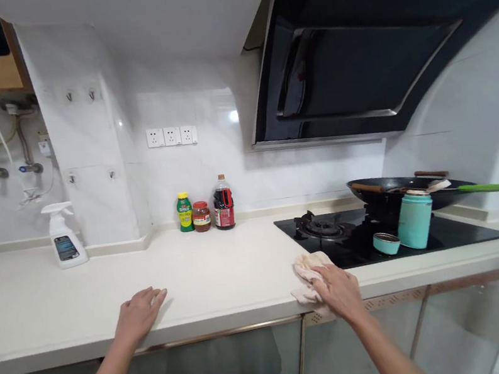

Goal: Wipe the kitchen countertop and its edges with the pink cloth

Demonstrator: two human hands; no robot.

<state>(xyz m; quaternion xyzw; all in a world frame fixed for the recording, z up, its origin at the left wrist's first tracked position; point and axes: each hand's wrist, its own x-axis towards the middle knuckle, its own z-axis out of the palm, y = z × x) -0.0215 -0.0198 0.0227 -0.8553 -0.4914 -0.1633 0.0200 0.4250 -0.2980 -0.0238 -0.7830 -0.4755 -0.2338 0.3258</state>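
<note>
My right hand (341,290) grips a pale pinkish cloth (309,273) and presses it on the white countertop (225,268), close to the front left corner of the black gas stove (360,251). Part of the cloth hangs toward the counter's front edge. On the left, my left hand (140,314) hovers at or rests on the counter near the front edge, fingers stretched and nothing in it. Whether its palm touches the surface I cannot tell.
A white spray bottle (65,237) stands at the back left. Against the wall are a green bottle (185,212), a red-lidded jar (201,216) and a dark sauce bottle (223,204). A wok (442,196), a turquoise canister (415,222) and its small cup (386,244) sit on the stove.
</note>
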